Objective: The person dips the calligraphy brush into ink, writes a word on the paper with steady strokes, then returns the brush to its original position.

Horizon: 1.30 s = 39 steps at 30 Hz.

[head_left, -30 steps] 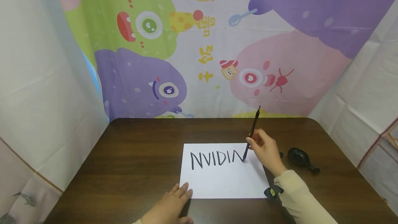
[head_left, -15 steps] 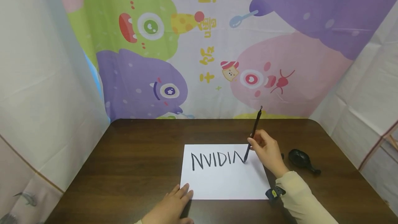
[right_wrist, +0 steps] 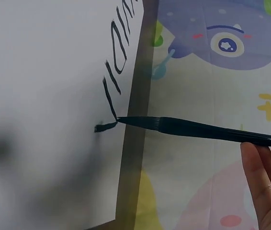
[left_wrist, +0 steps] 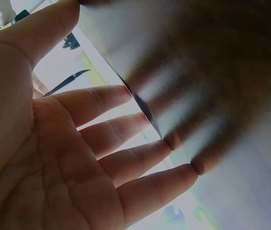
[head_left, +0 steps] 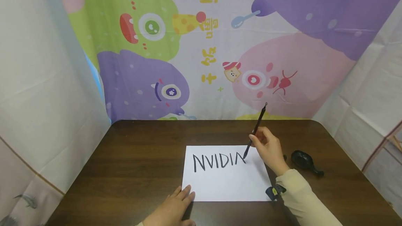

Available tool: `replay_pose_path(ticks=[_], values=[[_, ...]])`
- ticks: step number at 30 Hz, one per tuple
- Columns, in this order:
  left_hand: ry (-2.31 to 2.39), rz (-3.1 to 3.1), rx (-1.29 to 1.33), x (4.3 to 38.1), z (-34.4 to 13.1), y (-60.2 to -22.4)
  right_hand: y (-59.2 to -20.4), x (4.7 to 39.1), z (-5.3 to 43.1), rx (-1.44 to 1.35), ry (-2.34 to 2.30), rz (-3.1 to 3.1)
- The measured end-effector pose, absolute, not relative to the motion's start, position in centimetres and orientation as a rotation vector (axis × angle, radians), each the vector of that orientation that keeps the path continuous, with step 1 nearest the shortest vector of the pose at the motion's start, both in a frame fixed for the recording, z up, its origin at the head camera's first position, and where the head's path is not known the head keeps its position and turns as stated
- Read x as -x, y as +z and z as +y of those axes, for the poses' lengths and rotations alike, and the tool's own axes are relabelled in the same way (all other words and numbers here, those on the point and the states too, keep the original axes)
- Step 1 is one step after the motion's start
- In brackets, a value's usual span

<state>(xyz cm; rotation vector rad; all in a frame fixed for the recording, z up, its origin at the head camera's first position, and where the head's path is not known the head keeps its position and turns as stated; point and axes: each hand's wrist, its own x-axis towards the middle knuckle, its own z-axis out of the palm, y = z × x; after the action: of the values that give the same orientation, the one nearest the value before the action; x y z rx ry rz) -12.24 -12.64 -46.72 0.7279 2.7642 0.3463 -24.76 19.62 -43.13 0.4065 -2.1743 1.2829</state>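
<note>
A sheet of white paper lies on the dark table, marked near its top with large black brush letters reading "NVIDI" and a peaked stroke. My right hand pinches a black calligraphy brush partway along its handle, the brush slanting with its loop end up. In the right wrist view the tip of the brush appears at the peak of the last letter; whether it touches the paper I cannot tell. My left hand lies flat with straight fingers on the paper's lower left corner.
A black spoon-shaped dish sits right of the paper, and a small dark object shows partly behind my right hand. A printed cartoon curtain hangs behind the wooden table, with pale cloth on both sides.
My right hand has shifted slightly up and the brush tip has moved up and left, away from the lower end of the last stroke. My left hand stays in place.
</note>
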Motion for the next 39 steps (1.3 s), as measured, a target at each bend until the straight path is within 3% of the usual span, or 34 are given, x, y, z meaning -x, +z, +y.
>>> replay_pose_path(ticks=[39], values=[[0.336,2.767,-0.708,12.2,-12.6,-46.7,-44.8,26.1,18.7,-0.430,1.254,-2.233]])
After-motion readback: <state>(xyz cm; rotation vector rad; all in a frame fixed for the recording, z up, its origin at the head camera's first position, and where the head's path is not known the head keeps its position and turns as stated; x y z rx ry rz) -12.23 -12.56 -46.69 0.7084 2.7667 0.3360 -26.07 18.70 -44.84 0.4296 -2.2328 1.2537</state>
